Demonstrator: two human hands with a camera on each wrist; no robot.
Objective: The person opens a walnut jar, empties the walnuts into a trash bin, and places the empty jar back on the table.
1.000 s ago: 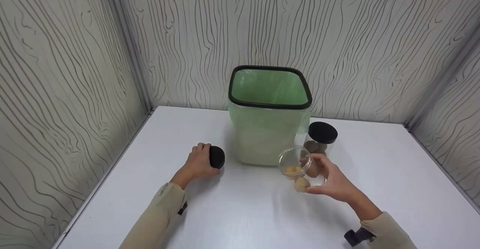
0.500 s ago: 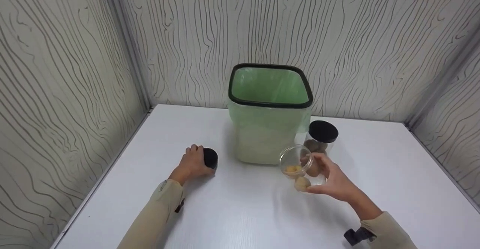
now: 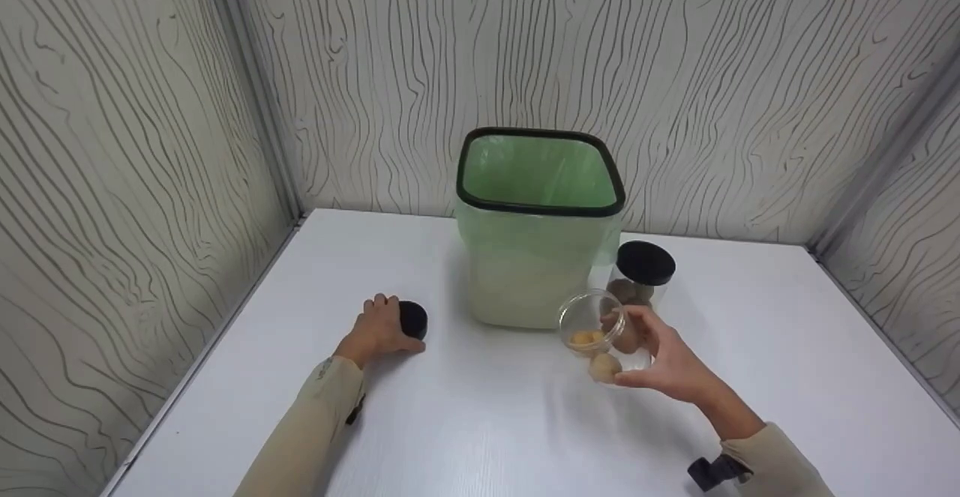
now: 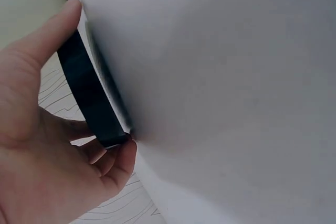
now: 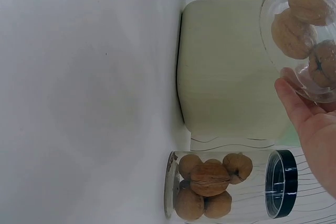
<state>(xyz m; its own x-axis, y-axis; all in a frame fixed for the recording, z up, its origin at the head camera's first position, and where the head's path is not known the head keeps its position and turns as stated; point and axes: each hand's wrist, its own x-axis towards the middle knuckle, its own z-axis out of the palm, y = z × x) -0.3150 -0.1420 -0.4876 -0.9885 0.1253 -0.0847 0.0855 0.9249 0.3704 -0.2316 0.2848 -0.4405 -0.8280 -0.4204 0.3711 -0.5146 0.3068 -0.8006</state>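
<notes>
Held jar point(image 5: 269, 19) cropped by right wrist view's edge.

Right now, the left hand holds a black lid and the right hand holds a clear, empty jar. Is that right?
Not quite: the clear jar is not empty; the right wrist view shows walnuts inside. The left hand does hold a black lid, and the right hand the jar.

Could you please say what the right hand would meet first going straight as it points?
Past the clear round jar of walnuts in the right hand, probably the squarish green black-rimmed bin, though depth is unclear.
</notes>
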